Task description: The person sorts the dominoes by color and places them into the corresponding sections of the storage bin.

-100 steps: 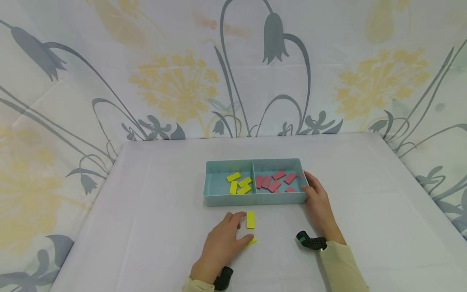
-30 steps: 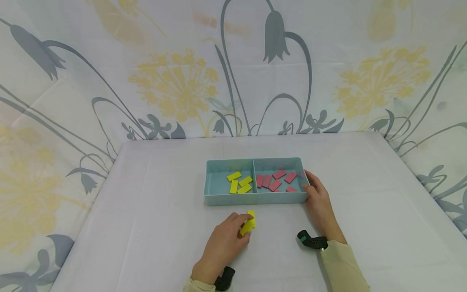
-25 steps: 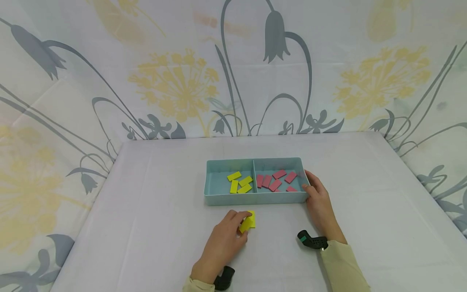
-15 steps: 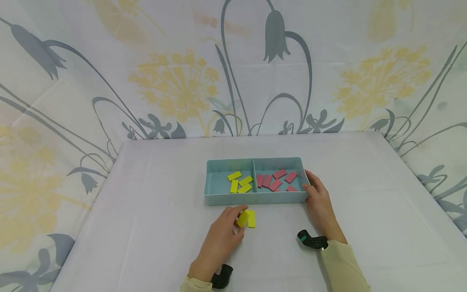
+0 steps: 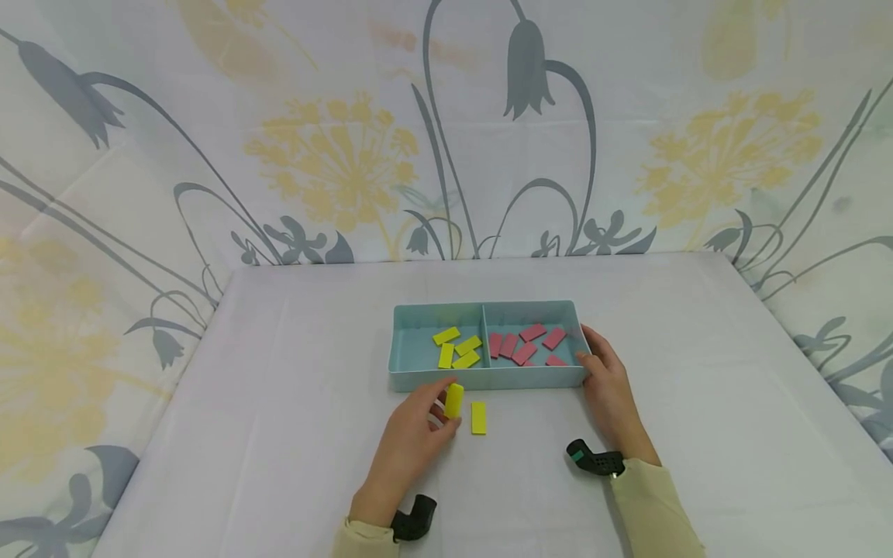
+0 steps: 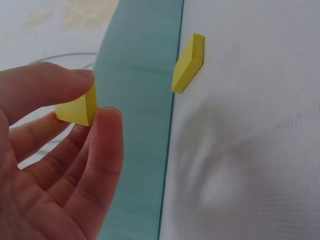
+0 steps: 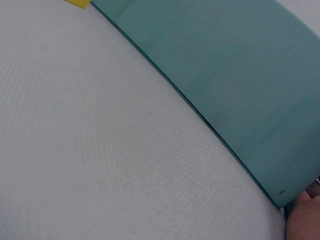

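My left hand (image 5: 407,443) pinches a small yellow rectangular block (image 5: 454,401) between thumb and fingers, just before the front wall of a light blue two-compartment box (image 5: 516,379). In the left wrist view the held block (image 6: 77,111) is partly covered by a finger. A second yellow block (image 5: 478,418) lies on the table, right of that hand. At the box's right end, my right hand (image 5: 611,395) grips the wall, its thumb over the rim. The right wrist view shows only a bit of this hand (image 7: 305,218) at the box corner.
Several yellow blocks (image 5: 446,355) lie in the box's left compartment, several pink blocks (image 5: 525,354) in the right one. A divider (image 5: 487,337) separates them. The table (image 5: 314,387) has a white cloth; a flower-patterned curtain (image 5: 460,139) stands behind and at both sides.
My left hand has picked up the nearer yellow block from the table and carried it up and left, toward the box. The right hand stays on the box.
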A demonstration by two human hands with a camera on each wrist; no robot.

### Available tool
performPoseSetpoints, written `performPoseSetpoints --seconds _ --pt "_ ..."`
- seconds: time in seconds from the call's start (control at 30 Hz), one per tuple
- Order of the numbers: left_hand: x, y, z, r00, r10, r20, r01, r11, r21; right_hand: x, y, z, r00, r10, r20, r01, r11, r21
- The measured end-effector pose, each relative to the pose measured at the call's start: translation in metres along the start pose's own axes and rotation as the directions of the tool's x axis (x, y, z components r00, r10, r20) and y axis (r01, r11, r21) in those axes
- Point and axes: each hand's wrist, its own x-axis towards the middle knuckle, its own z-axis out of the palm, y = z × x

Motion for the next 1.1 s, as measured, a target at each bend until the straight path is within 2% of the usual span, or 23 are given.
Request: performPoseSetpoints --seconds 0.33,0.43,0.63,0.9,1.1 --pt "0.001 0.002 -0.007 0.998 -0.026 -0.064 0.026 1.000 -0.005 0.001 0.003 -0.001 1.000 -0.005 -0.004 0.005 1.000 0.018" --pt "0.002 0.001 -0.010 0.995 -0.011 -0.102 0.012 1.000 0.008 0.002 0.003 -0.002 1.000 -0.009 0.000 0.009 1.000 0.019" --pt "0.008 0.002 -0.018 0.986 0.058 -0.155 -0.045 0.995 0.084 0.003 0.005 -0.002 1.000 -0.007 0.001 0.007 1.000 0.022" --pt "0.019 0.007 -0.031 0.986 0.055 -0.160 -0.022 0.979 0.201 0.002 0.005 -0.003 1.000 -0.015 0.010 0.015 1.000 0.015" --pt "0.028 0.004 -0.040 0.990 0.053 -0.128 -0.023 0.974 0.225 0.003 0.005 -0.002 1.000 -0.016 0.004 0.016 0.999 0.039"
